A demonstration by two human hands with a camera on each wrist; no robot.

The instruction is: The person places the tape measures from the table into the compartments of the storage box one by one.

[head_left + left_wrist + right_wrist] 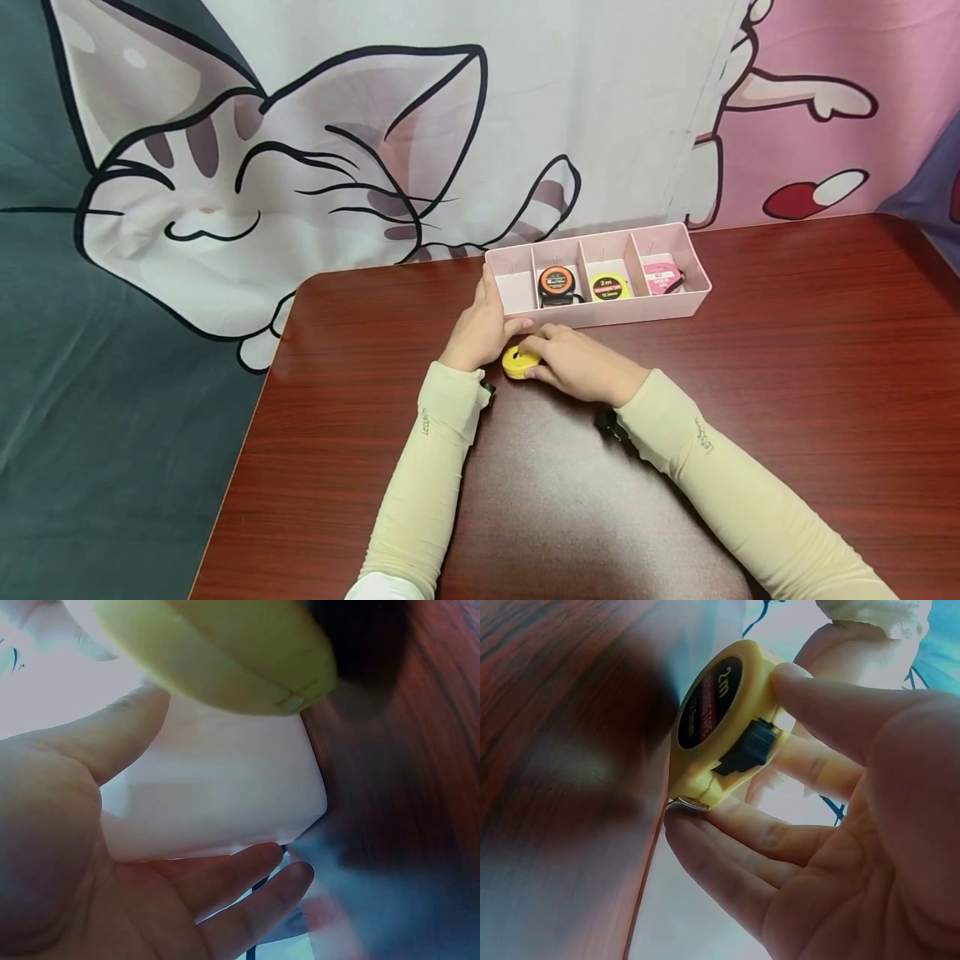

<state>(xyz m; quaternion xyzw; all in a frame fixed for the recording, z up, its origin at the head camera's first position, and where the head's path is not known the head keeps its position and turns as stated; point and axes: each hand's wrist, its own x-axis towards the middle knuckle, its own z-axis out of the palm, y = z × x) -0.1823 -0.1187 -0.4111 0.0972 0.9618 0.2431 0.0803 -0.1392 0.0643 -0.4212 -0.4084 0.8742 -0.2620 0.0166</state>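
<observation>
My left hand (477, 329) grips the left end of a pink divided box (637, 311), thumb by its front wall and fingers along the end wall. Close in front of that corner, my right hand (585, 365) pinches a small yellow tape measure (516, 364) between thumb and fingers. Seen from the right wrist, the tape measure (769, 686) is tilted, its black "2m" label facing the table and its dark lock button showing. In the left wrist view the yellow case (225, 656) hangs across the pink wall (225, 776).
Inside the box sit a black tape measure with an orange label (557, 283), a yellow one (609, 287) and a pink one (663, 278), each in its own compartment. The glossy brown table (360, 400) ends against a cat-print curtain (600, 108).
</observation>
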